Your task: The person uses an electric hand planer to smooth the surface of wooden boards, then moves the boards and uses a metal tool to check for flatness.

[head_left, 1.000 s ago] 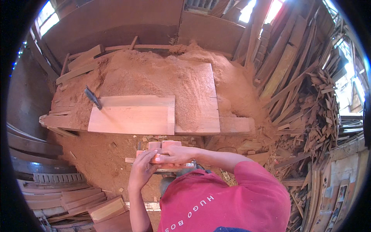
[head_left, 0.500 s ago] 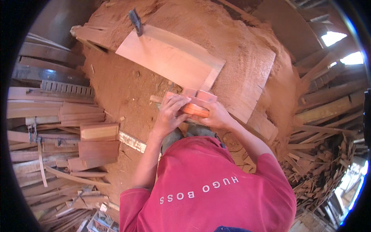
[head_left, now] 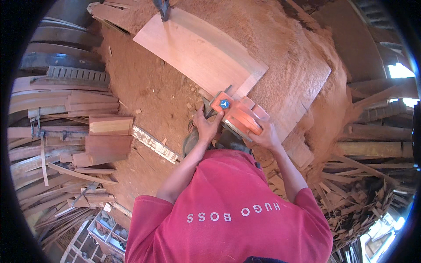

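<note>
An orange power tool (head_left: 238, 112) with a blue knob and a metal base is in my hands near the near edge of a pale wooden board (head_left: 193, 46). My left hand (head_left: 206, 122) is closed round the tool's knob end, thumb just below the knob, some fingers hidden. My right hand (head_left: 265, 135) grips its orange handle at the other end. A dark clamp (head_left: 163, 9) stands at the board's far left end. Under the board lies a larger sawdust-dusted panel (head_left: 307, 83).
Stacked planks and offcuts (head_left: 105, 144) line the left side. Timber (head_left: 379, 144) and a heap of scraps (head_left: 359, 210) fill the right. A compartmented tray (head_left: 109, 232) is at lower left. Sawdust (head_left: 136, 83) covers the ground, where a pale strip (head_left: 153, 144) lies.
The camera view has turned, and the board now sits higher and tilted. The tool has moved rightward and rotated, showing its blue knob. My hands have shifted apart to its two ends.
</note>
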The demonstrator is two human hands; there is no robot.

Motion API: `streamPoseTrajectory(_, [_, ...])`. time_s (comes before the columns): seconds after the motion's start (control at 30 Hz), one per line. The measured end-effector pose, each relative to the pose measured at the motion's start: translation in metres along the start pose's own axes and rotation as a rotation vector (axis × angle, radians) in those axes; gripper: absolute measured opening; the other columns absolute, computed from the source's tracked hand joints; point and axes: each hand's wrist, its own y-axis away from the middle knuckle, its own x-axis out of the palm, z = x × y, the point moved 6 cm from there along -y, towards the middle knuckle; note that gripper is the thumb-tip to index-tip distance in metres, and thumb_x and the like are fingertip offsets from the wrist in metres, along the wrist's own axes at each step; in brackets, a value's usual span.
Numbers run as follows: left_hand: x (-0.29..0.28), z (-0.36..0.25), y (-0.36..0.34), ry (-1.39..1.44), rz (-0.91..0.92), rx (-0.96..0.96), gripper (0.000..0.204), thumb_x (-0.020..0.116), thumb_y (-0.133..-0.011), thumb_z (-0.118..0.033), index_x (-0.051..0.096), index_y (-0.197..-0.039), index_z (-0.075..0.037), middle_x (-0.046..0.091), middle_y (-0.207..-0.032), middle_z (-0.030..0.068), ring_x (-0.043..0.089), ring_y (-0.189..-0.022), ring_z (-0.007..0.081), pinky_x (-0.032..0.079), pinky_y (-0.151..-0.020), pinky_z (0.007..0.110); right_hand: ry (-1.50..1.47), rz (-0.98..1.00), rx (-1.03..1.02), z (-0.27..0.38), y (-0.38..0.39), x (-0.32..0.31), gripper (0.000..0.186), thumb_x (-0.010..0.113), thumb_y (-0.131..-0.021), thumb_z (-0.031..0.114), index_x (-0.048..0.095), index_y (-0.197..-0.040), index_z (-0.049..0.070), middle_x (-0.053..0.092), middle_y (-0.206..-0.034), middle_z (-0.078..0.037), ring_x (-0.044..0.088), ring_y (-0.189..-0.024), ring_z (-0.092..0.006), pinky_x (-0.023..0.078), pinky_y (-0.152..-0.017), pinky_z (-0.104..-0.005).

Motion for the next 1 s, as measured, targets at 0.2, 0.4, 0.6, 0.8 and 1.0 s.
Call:
streamPoseTrajectory(0.2, [0.006, 0.013, -0.011, 0.153, -0.022, -0.028, 0.096, 0.085, -0.072, -0.046, 0.044, -0.141, 0.006, 0.049, -0.129, 0.0254, 0.046, -0.123, 0.0378, 0.036, -0.107, 0.046, 0.026, -0.028, 0.018, -0.016, -0.003, 0.013, 0.039, 0.074, -0.075, 0.032, 0.068, -0.101, 0.004, 0.067, -0.079, -0.023, 0.067, -0.078, -0.0425, 0.053, -0.068, -0.0474])
streamPoseTrajectory(0.4, [-0.001, 0.03, -0.031, 0.152, -0.031, 0.006, 0.096, 0.086, -0.072, -0.046, 0.045, -0.141, 0.008, 0.049, -0.128, 0.0257, 0.05, -0.118, 0.0361, 0.04, -0.104, 0.043, 0.01, -0.049, -0.039, 0.015, -0.022, 0.017, 0.041, 0.076, -0.075, 0.034, 0.068, -0.102, 0.005, 0.068, -0.082, -0.023, 0.068, -0.081, -0.0425, 0.054, -0.07, -0.0468])
streamPoseTrajectory(0.6, [-0.024, 0.024, -0.059, 0.144, -0.056, 0.008, 0.097, 0.088, -0.07, -0.045, 0.046, -0.138, 0.01, 0.052, -0.126, 0.025, 0.052, -0.118, 0.0349, 0.041, -0.103, 0.042, 0.009, -0.024, -0.055, 0.022, -0.049, 0.038, 0.039, 0.072, -0.075, 0.021, 0.067, -0.107, 0.0, 0.069, -0.087, -0.025, 0.07, -0.084, -0.0405, 0.054, -0.074, -0.0442])
streamPoseTrajectory(0.8, [-0.04, 0.028, -0.087, 0.251, -0.073, -0.025, 0.098, 0.088, -0.069, -0.048, 0.048, -0.136, 0.012, 0.056, -0.121, 0.0236, 0.056, -0.113, 0.0322, 0.044, -0.1, 0.041, -0.011, -0.03, -0.097, 0.054, -0.072, 0.043, 0.042, 0.071, -0.075, 0.021, 0.067, -0.111, 0.0, 0.068, -0.085, -0.026, 0.069, -0.081, -0.0417, 0.054, -0.07, -0.0444])
streamPoseTrajectory(1.0, [-0.047, 0.058, -0.129, 0.417, 0.013, -0.078, 0.097, 0.089, -0.069, -0.046, 0.048, -0.136, 0.013, 0.055, -0.125, 0.0245, 0.055, -0.118, 0.0326, 0.043, -0.103, 0.041, 0.036, -0.062, -0.147, 0.073, -0.102, 0.058, 0.046, 0.072, -0.075, 0.028, 0.068, -0.113, 0.004, 0.069, -0.082, -0.023, 0.069, -0.077, -0.041, 0.055, -0.07, -0.047])
